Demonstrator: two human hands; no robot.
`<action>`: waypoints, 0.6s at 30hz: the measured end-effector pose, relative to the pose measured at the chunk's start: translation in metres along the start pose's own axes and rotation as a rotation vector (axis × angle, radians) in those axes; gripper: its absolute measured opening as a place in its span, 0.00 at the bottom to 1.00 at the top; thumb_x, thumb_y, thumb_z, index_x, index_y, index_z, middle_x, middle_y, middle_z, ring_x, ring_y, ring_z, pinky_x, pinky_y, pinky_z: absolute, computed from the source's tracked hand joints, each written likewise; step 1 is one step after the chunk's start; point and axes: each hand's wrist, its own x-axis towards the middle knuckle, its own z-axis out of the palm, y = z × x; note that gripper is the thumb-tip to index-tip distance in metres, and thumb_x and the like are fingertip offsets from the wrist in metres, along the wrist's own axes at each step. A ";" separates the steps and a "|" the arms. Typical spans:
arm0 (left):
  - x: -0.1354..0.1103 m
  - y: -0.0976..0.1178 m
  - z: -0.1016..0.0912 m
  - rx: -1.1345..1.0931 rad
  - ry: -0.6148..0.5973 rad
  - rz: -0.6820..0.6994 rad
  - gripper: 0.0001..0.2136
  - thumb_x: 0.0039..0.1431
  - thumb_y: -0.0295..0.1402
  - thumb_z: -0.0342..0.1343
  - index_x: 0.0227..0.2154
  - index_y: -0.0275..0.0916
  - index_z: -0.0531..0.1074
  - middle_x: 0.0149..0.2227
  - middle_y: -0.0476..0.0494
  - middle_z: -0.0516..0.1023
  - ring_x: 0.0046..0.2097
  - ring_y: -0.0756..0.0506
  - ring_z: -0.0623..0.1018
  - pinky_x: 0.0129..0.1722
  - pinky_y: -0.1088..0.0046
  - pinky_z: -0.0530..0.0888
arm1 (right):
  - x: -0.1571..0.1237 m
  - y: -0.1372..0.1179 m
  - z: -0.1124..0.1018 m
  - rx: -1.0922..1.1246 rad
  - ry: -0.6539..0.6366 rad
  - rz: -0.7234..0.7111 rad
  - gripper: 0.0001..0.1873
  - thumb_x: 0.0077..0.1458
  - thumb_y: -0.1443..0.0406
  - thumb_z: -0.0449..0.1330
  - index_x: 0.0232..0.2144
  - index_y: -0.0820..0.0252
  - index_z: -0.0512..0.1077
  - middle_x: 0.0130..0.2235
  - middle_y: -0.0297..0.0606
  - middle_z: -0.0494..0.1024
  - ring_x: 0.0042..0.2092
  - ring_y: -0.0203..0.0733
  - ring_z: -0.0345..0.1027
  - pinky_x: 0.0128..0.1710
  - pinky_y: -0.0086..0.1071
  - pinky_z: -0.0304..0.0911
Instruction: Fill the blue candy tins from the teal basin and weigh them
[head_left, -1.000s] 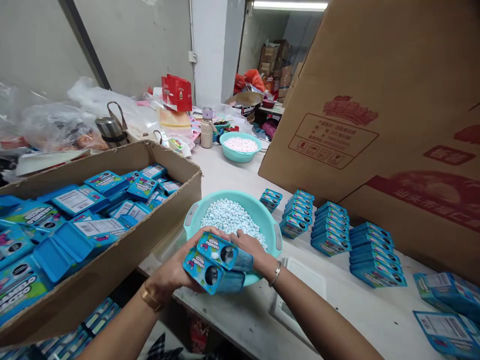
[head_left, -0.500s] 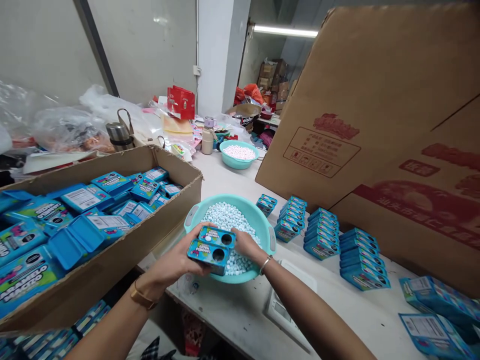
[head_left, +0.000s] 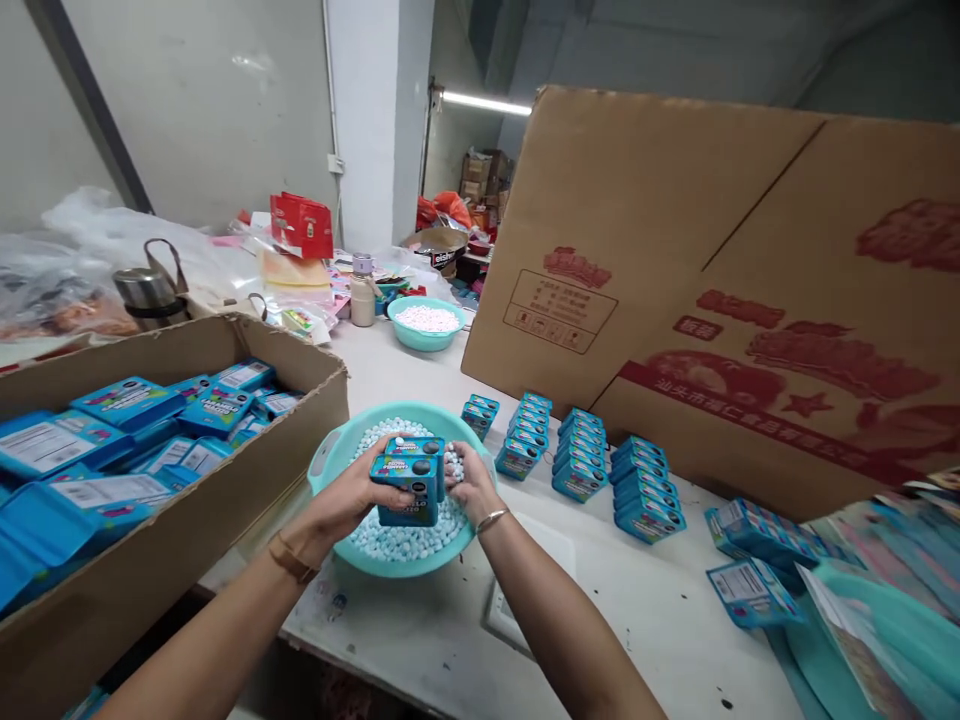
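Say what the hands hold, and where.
Two blue boxes, stacked, above the candy bowl: left hand grips their left edge, right hand presses their right side.

Left hand (head_left: 341, 497) and right hand (head_left: 466, 482) hold two blue boxes (head_left: 409, 482) upright over a teal basin (head_left: 330, 462) of pale candies (head_left: 409, 540). Carton (head_left: 187, 530) of blue boxes at left. Rows of filled boxes (head_left: 581, 467) on worktop (head_left: 645, 620), beside large cardboard sheets (head_left: 675, 270).

Two blue boxes (head_left: 409, 484) (stacked) over basin (head_left: 330, 462)
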 end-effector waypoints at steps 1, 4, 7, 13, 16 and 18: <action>0.001 -0.002 0.002 -0.014 0.002 -0.016 0.41 0.35 0.23 0.70 0.56 0.40 0.63 0.44 0.43 0.80 0.44 0.41 0.78 0.44 0.68 0.72 | 0.000 -0.002 0.000 0.002 0.002 0.009 0.08 0.52 0.68 0.54 0.23 0.58 0.59 0.15 0.24 0.59 0.12 0.26 0.45 0.10 0.18 0.36; 0.005 -0.008 0.006 0.000 0.034 -0.066 0.39 0.35 0.23 0.69 0.55 0.38 0.64 0.42 0.43 0.80 0.43 0.41 0.78 0.45 0.66 0.72 | -0.007 -0.013 0.002 0.024 0.001 0.007 0.06 0.52 0.70 0.52 0.24 0.60 0.61 0.16 0.26 0.61 0.12 0.26 0.45 0.10 0.18 0.36; 0.007 -0.011 0.009 0.106 0.058 -0.053 0.42 0.35 0.22 0.68 0.57 0.42 0.60 0.44 0.45 0.78 0.44 0.42 0.78 0.44 0.68 0.72 | -0.024 -0.029 0.006 0.094 -0.011 -0.052 0.05 0.51 0.70 0.53 0.25 0.59 0.61 0.17 0.25 0.60 0.13 0.27 0.47 0.10 0.18 0.40; 0.018 -0.014 0.032 0.326 0.083 0.079 0.38 0.36 0.23 0.65 0.54 0.44 0.60 0.42 0.50 0.75 0.42 0.45 0.76 0.40 0.72 0.71 | -0.059 -0.046 0.027 0.264 0.034 -0.345 0.04 0.53 0.68 0.51 0.26 0.58 0.61 0.19 0.25 0.62 0.19 0.27 0.57 0.20 0.19 0.59; 0.026 -0.019 0.046 0.321 0.055 0.048 0.38 0.37 0.23 0.64 0.55 0.44 0.58 0.38 0.52 0.74 0.38 0.47 0.75 0.37 0.73 0.71 | -0.069 -0.044 0.038 0.272 0.078 -0.502 0.04 0.53 0.67 0.53 0.27 0.58 0.62 0.20 0.24 0.62 0.20 0.27 0.57 0.23 0.22 0.63; 0.031 -0.023 0.054 0.304 0.023 0.030 0.39 0.37 0.22 0.64 0.55 0.44 0.57 0.37 0.52 0.74 0.36 0.48 0.74 0.36 0.73 0.70 | -0.074 -0.044 0.042 0.242 0.102 -0.583 0.03 0.52 0.66 0.55 0.26 0.58 0.64 0.20 0.24 0.63 0.19 0.28 0.56 0.24 0.24 0.65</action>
